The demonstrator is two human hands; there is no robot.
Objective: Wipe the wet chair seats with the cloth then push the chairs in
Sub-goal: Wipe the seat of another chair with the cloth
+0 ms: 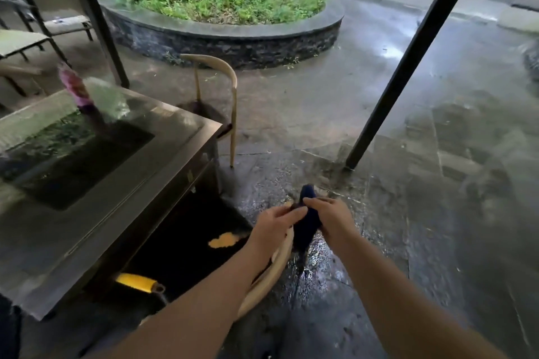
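Cloth (306, 220): dark blue, bunched into a twisted roll, lower centre of the frame, above the wet paving. I see both hands on it. Left hand (275, 223) has its fingers laid over the near end; right hand (329, 217) curls round the far end. It looks like wringing, though I only judge that.

Near chair (271, 277): pale curved backrest under my left forearm, dark seat partly tucked beneath the table (122, 183) at lower left. Seat shows a bright yellowish patch; whether it is dry I cannot tell.

Far chair (217, 90): same pale frame, left of centre, standing at the table's far corner, seat mostly hidden by the table edge.

Table top: glossy, reflecting foliage; a pink-capped bottle (77, 87) stands blurred at its upper left.

Round planter (221, 38): upper centre, full of green plants.

Progress, my estimate: both chairs seem nearly in; wiping status unconfirmed. Remaining: finish any damp seat, then push each chair fully home.
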